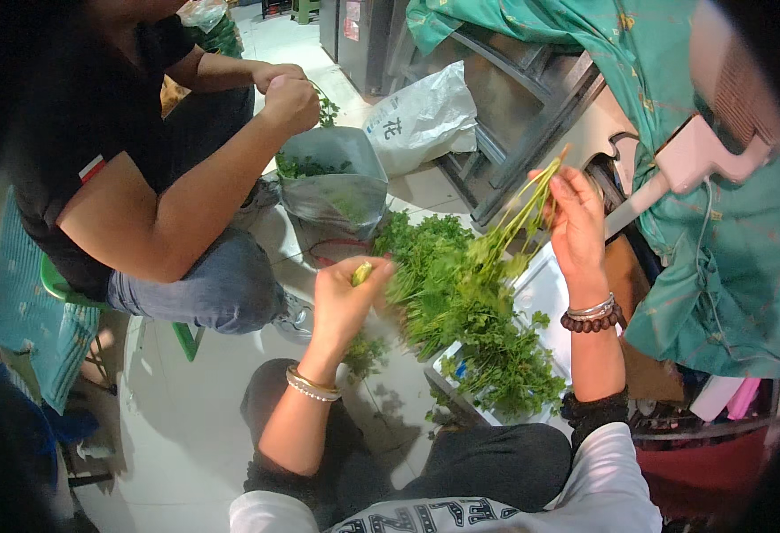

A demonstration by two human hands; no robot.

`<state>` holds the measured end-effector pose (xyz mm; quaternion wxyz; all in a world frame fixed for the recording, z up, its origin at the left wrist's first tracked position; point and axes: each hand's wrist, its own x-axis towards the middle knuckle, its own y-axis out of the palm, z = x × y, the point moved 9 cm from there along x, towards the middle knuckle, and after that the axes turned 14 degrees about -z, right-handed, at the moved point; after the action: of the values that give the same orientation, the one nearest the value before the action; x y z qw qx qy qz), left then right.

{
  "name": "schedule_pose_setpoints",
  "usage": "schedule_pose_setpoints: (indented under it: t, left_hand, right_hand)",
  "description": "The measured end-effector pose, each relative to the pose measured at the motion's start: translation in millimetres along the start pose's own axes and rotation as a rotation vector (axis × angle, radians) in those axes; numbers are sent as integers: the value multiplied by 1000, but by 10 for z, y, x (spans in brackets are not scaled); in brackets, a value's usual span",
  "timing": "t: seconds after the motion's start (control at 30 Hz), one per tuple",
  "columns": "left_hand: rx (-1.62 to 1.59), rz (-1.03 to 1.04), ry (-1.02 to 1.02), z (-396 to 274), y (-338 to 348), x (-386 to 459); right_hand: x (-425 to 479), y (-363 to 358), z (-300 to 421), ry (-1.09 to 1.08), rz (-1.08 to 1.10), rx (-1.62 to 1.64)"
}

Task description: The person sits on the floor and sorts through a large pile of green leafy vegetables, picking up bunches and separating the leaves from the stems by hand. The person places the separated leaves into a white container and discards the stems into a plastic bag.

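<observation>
My right hand (576,216) holds a small bunch of coriander-like herb (526,206) by its stem ends. The stems point up and the leaves hang down. In my left hand (346,300), a yellowish-green plant piece (361,274) sticks out of the curled fingers; the rest of it is hidden. Between and below my hands lies a large heap of the leafy herb (423,266), stems towards me. More of the herb (510,373) rests on a white tray-like container (546,286) in front of my right knee.
At left, a seated person (183,173) holds a herb sprig (328,108) above a bin with a translucent liner (333,190), with greens inside. Behind it stand a white printed sack (423,120) and a metal frame (536,133). Green cloth (683,300) hangs at right. A few sprigs (365,353) lie near my left wrist.
</observation>
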<state>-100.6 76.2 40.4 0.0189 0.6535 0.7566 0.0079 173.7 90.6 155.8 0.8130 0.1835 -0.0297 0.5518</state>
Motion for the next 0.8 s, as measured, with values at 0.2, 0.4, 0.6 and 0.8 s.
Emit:
schedule_pose_setpoints:
  t: [0.2, 0.4, 0.6, 0.8]
  left_hand:
    - [-113, 70, 57, -192, 73, -32]
    - [-263, 351, 24, -209, 211, -72]
    - [-267, 335, 9, -182, 96, -56]
    - [-392, 192, -197, -88, 5, -27]
  right_hand:
    - [-447, 604, -559, 514, 325, 199]
    - [-1034, 950, -1125, 856, 406, 259]
    - [-1306, 1170, -1198, 994, 431, 335]
    - [-1164, 1023, -1081, 600, 411, -22]
